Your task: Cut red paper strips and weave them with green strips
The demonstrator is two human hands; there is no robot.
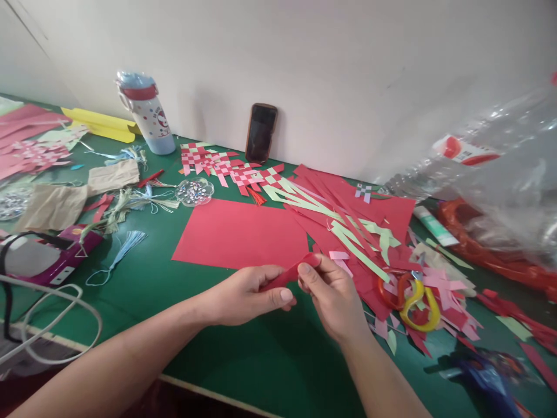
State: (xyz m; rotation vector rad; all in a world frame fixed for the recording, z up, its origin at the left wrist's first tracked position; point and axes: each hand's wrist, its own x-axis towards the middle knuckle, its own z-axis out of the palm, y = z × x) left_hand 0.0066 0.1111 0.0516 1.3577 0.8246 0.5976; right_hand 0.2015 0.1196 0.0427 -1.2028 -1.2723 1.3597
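Between my two hands, above the near part of the green table, is a red paper strip (pixel 285 277). My left hand (pixel 255 295) is closed on its left part, the thumb lying along it. The fingers of my right hand (pixel 326 290) pinch its other end. Just beyond my hands a red paper sheet (pixel 243 232) lies flat on the table. To the right of my right hand are scissors (pixel 420 305) with yellow and red handles, resting among paper scraps. Light green paper strips (pixel 357 249) lie over more red paper behind that hand.
Woven paper pieces (pixel 230 168) lie near the wall, by a leaning phone (pixel 261 133) and an upright bottle (pixel 150 116). Left are a dish of small gems (pixel 194 191), tassels (pixel 124 252) and a cable (pixel 82 296). A glue tube (pixel 436 226) and clear plastic bag (pixel 500 168) stand right.
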